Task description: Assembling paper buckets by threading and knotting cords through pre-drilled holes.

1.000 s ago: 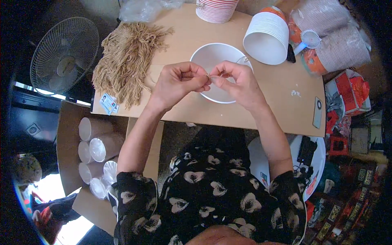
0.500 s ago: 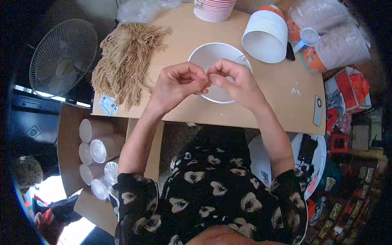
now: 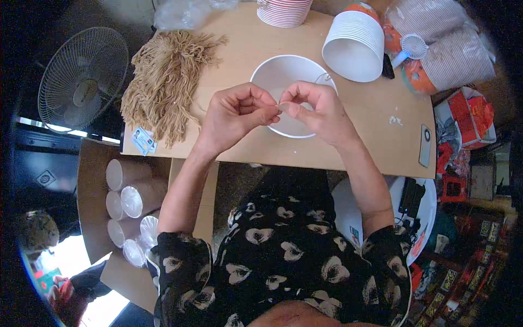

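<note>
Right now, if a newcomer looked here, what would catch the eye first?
Probably the left hand and the right hand, fingertips close together at the picture's upper middle, overlapping a round white bucket. Next might come the shaggy tan heap of strands on the left of the table, then the large fan farther left.

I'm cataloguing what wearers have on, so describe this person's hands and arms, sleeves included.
The left hand and right hand are bare, with no gloves or wristwear in view. The forearms are bare too, up to loose black sleeves that end near the elbows. Pale heart shapes are printed on the sleeves.
</note>
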A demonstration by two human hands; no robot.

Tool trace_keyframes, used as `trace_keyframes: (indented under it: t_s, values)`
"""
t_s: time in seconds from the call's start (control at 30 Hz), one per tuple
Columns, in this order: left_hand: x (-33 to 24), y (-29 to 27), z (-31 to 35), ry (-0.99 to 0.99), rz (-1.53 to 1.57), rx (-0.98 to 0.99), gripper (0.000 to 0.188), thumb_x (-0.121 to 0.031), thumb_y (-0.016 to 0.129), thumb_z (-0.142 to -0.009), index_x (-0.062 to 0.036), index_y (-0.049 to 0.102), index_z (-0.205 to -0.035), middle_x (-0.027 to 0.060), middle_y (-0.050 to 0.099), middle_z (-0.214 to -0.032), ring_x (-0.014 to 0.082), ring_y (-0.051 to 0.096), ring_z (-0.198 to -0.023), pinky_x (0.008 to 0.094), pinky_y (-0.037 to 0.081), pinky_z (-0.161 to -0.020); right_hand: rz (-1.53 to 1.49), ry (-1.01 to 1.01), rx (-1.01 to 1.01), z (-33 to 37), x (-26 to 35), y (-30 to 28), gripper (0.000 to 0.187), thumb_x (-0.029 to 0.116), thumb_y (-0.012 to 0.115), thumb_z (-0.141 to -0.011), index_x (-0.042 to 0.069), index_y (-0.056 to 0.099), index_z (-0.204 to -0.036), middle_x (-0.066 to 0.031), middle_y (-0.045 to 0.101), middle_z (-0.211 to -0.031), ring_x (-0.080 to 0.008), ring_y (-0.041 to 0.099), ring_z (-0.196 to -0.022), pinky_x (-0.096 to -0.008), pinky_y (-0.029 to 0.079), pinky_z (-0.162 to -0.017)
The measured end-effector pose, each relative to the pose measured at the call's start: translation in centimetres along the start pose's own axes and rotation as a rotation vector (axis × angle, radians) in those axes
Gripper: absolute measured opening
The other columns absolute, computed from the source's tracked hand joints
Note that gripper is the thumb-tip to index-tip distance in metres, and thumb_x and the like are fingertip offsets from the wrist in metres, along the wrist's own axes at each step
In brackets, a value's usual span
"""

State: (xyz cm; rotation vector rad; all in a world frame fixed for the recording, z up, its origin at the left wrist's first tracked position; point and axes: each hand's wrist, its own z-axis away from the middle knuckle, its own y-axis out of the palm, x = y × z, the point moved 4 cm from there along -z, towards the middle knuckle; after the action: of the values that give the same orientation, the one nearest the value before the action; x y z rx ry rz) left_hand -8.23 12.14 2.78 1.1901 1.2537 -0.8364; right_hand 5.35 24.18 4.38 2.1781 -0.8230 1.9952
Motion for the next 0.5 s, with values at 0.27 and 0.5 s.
trace_keyframes:
  t_s: [0.27, 0.5]
  values:
    - [0.1, 0.2, -0.1, 0.097, 0.011, 0.011, 0.006, 0.002, 0.067, -0.091, 0.0023, 0.061, -0.092, 0.009, 0.07, -0.088, 0.0148, 0.071, -0.085, 0.0251, 0.06, -0.077, -0.256, 0.154, 0.042, 0.0, -1.1, 0.2, 0.014, 0.014, 0.065, -0.091, 0.001, 0.063, -0.093, 0.001, 0.062, -0.086, -0.0067, 0.056, -0.083, -0.0247, 0.046, -0.078]
    - [0.0, 0.2, -0.2, 0.072, -0.038, 0.026, 0.007, 0.0, 0.067, -0.091, 0.0016, 0.061, -0.092, 0.0088, 0.07, -0.088, 0.0147, 0.071, -0.085, 0.0253, 0.06, -0.075, -0.335, 0.118, -0.002, -0.2, -0.2, 0.3, 0.015, 0.013, 0.064, -0.093, -0.001, 0.063, -0.096, -0.0002, 0.063, -0.089, -0.0078, 0.057, -0.085, -0.0244, 0.047, -0.078]
